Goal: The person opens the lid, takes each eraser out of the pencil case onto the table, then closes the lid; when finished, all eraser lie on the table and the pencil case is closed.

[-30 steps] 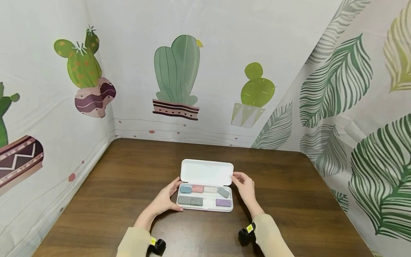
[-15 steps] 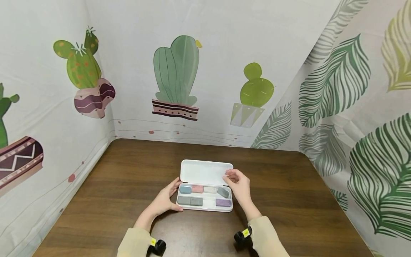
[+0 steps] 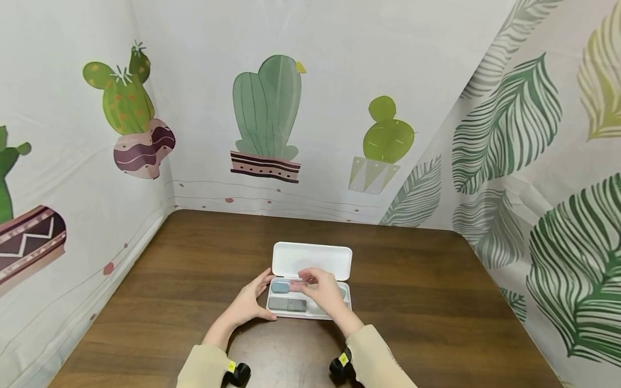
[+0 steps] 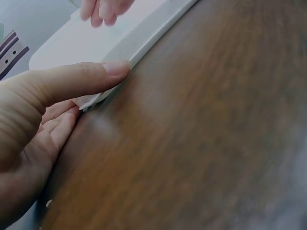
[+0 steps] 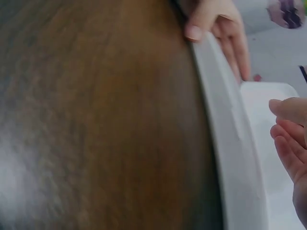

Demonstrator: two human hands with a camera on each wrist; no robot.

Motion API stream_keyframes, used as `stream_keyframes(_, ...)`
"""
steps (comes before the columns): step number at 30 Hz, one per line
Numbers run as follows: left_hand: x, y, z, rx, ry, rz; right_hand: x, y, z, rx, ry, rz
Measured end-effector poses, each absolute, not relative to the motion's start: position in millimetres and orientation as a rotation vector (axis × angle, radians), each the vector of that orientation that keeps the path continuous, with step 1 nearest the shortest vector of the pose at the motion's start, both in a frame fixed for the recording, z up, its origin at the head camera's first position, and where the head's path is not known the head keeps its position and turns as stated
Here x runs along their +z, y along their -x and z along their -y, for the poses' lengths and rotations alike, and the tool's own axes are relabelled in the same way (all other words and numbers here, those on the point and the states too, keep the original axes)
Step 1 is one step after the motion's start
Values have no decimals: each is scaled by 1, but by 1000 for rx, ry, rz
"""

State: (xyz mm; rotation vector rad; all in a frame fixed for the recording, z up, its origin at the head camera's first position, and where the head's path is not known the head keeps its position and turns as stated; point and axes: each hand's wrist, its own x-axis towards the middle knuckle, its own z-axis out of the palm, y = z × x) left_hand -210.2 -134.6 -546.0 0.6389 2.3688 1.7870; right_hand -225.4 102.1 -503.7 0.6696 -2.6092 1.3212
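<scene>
A white hinged case (image 3: pixel 311 317) lies on the table with its lid (image 3: pixel 291 260) standing up at the back. My left hand (image 3: pixel 246 303) holds the case's left end, thumb at the front edge and fingers at the back corner. Inside sit a blue block (image 3: pixel 279 286), a pink block (image 3: pixel 294 286) and grey blocks (image 3: pixel 287 305). Above the case is my right hand (image 3: pixel 326 293), its fingertips close to the pink block and loosely bent. In the right wrist view nothing shows between those fingers (image 5: pixel 288 110). The right hand hides much of the case's right half.
The brown wooden table (image 3: pixel 436 302) extends around the case on all sides. A printed fabric backdrop (image 3: pixel 330 161) with cacti and leaves borders it behind and at both sides.
My right hand has moved left from the lid's right edge, across the case, to beside the pink block. The left hand stays at the case's left end.
</scene>
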Motion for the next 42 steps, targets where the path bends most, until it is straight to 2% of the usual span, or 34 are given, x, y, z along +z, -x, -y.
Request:
stream_keyframes(6, -545, 209, 135, 1801, -641, -2382, -509, 229, -85, 1193, -820, 2658)
stream_keyframes(21, -546, 208, 133, 1807, -662, -2377, -511, 232, -70, 964, -1006, 2702)
stream_keyframes(42, -545, 209, 134, 1830, -646, -2332, -507, 230, -61, 957, -1040, 2816)
